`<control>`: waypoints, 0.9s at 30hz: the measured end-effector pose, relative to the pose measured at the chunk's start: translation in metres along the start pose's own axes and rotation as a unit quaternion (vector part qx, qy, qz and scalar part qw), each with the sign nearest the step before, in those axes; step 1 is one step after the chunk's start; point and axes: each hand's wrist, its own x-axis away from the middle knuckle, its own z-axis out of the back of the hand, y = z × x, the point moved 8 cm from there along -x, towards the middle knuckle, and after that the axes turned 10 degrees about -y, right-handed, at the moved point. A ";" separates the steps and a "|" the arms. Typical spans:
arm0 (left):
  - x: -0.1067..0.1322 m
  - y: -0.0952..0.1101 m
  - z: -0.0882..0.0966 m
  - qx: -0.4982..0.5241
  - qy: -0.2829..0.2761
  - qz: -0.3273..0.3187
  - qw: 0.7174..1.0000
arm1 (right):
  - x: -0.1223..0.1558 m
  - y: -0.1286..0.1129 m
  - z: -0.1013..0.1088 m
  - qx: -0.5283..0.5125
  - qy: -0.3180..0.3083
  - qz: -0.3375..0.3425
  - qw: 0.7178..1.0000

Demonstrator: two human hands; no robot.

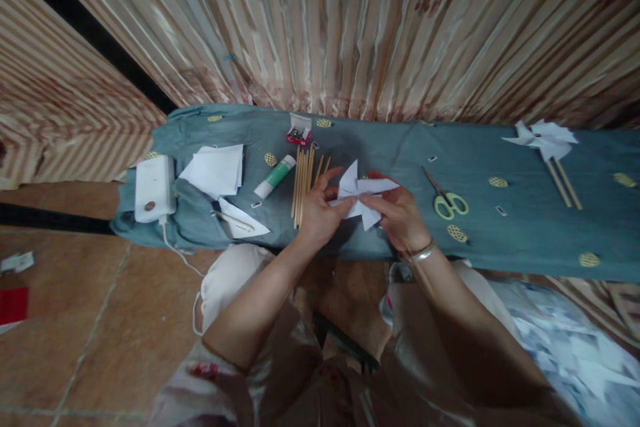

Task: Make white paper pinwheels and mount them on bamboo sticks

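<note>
A white folded paper pinwheel is held over the blue cloth-covered bench between both hands. My left hand pinches its left side, fingers curled round the paper. My right hand, with a metal bangle on the wrist, grips its right side. Just left of my left hand lie several thin wooden sticks. A green and white glue tube lies beside them. Yellow-handled scissors rest to the right of my right hand.
A stack of white paper squares, a cut paper piece, a white device with a cable and a small red box sit to the left and behind. Finished pinwheels on sticks lie far right. A striped curtain hangs behind.
</note>
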 end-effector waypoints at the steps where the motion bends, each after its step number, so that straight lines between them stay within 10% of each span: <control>1: 0.000 0.000 0.000 -0.004 0.001 0.001 1.000 | 0.000 0.000 0.000 0.005 0.000 0.003 1.000; 27: 0.002 -0.001 -0.002 0.005 -0.028 0.012 1.000 | 0.004 0.002 0.007 0.041 -0.026 -0.013 0.999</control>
